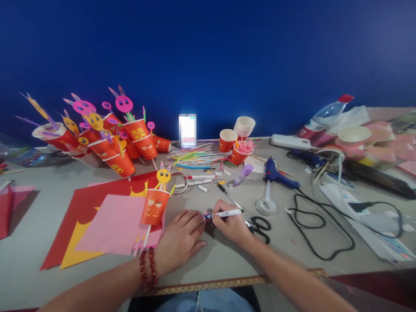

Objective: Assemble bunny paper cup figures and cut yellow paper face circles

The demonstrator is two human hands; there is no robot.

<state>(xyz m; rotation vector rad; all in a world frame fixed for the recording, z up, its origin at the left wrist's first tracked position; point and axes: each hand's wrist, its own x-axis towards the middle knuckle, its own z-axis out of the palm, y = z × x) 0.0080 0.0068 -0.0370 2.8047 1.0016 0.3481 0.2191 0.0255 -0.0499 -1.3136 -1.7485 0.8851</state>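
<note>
My right hand [230, 224] is closed around a white acrylic marker [229, 212], its tip end pointing left. At that end lies a small round pink-and-blue piece [207, 215], partly covered by fingers. My left hand [182, 236] rests flat on the table with its fingers stretched out, the fingertips at the left side of the piece. Just left of this hand, a red paper cup [156, 206] with a yellow rabbit face [163, 175] leans on a white stick over pink paper [110, 223]. Black-handled scissors [260, 227] lie right of my right hand.
Decorated red cups [139, 134] crowd the back left. Thin coloured sticks [195, 159] spread before a lit phone [187, 131]. A blue glue gun [276, 174], clear tape roll [265, 205], black cable [320, 255] and power strip [367, 221] lie right. A bottle [325, 115] leans behind.
</note>
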